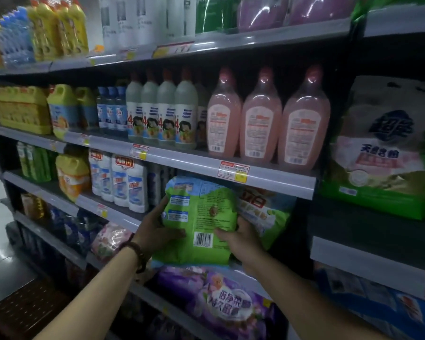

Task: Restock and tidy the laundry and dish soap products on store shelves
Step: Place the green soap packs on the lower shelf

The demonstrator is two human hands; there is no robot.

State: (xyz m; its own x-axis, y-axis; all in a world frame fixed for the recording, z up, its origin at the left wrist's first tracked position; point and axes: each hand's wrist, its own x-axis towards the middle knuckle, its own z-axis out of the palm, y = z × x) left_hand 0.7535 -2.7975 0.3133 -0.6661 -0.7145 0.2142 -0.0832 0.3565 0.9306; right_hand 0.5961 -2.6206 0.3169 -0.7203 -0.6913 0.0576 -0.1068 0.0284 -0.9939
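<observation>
One shelf [268,179] carries three pink bottles [263,119] side by side. Just below its edge a green bag [201,217] stands upright, barcode outward. The left grip [157,227] clasps its left edge and the right grip [241,239] its lower right side, both arms stretched forward.

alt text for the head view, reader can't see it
The left hand and right hand hold a green bag, barcode facing out, at a store shelf. Three pink bottles stand on the shelf above.
</observation>
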